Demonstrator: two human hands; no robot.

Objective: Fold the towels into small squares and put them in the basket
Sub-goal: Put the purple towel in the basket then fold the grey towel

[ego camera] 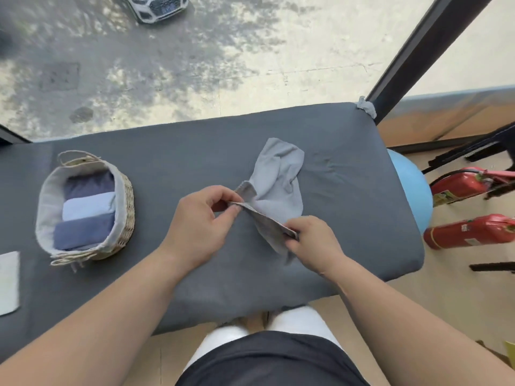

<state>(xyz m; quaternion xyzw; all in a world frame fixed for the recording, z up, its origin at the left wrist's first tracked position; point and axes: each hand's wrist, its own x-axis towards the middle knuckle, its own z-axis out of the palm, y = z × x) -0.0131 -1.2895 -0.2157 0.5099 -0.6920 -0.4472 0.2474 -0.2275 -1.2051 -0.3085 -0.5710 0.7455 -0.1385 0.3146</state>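
Observation:
A light grey towel point(276, 176) lies crumpled in the middle of the dark grey padded table point(348, 196). My left hand point(200, 221) pinches one corner of its near edge, and my right hand point(312, 243) pinches the other, with the edge stretched taut between them just above the table. The rest of the towel trails away toward the far side. At the left stands a woven basket point(126, 207) with a pale cloth lining. It holds three folded towels side by side: dark blue, light blue and mid blue.
A white cloth point(8, 282) lies at the table's left edge. A small grey rag point(367, 107) sits on the far right corner by a black window post. A blue ball point(412, 188) and two red fire extinguishers point(471, 232) lie on the floor to the right.

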